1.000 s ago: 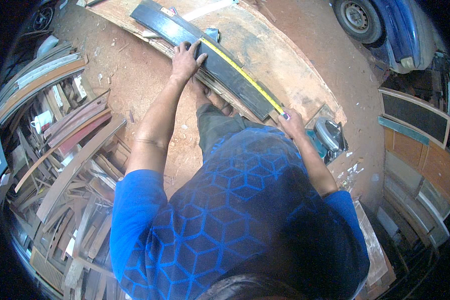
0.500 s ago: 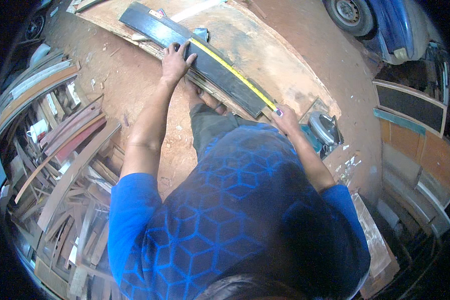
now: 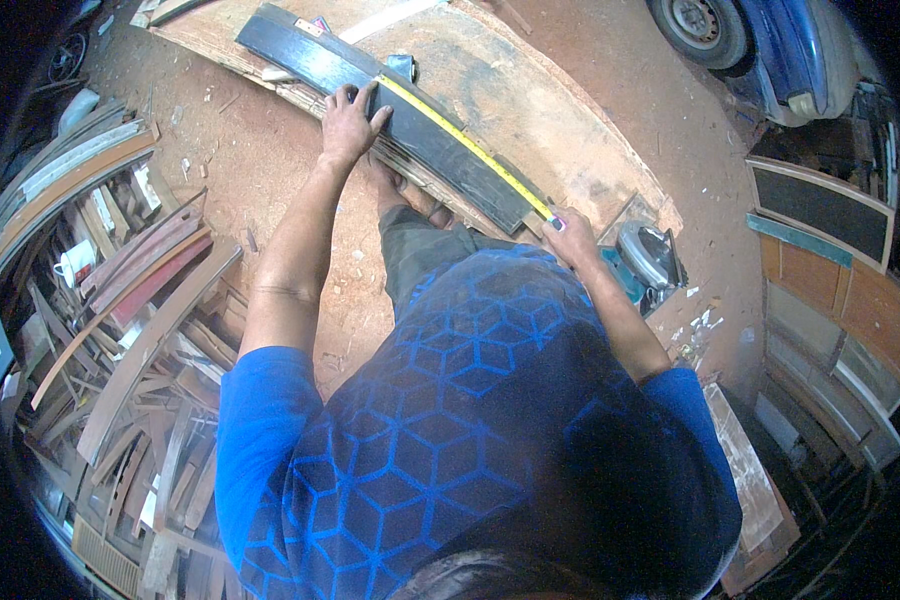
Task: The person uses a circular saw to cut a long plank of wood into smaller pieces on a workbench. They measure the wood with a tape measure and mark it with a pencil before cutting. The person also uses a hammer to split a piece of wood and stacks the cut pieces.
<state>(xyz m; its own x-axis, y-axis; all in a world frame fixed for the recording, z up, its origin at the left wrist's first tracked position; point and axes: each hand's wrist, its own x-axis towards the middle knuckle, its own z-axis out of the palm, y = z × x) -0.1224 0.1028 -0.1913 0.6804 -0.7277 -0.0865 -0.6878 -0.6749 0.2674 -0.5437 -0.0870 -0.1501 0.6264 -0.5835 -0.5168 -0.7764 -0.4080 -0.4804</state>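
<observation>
A long dark board [image 3: 310, 58] lies across a big plywood sheet [image 3: 530, 100] on the red dirt floor. A yellow tape measure blade [image 3: 460, 142] runs along the board's top. My left hand [image 3: 348, 122] presses down on the board at the blade's far end, fingers spread over it. My right hand [image 3: 568, 236] holds the blade's other end at the board's near right end, fingers pinched. My foot [image 3: 415, 198] rests by the board's near edge.
A circular saw [image 3: 648, 258] sits on the floor just right of my right hand. Piles of scrap wood strips [image 3: 120, 320] fill the left side. A parked blue car [image 3: 770, 40] stands at the upper right, panels [image 3: 820, 260] lean at right.
The view has shifted slightly; both hands stay on the board with the tape stretched between them, the left hand settling flatter onto the board.
</observation>
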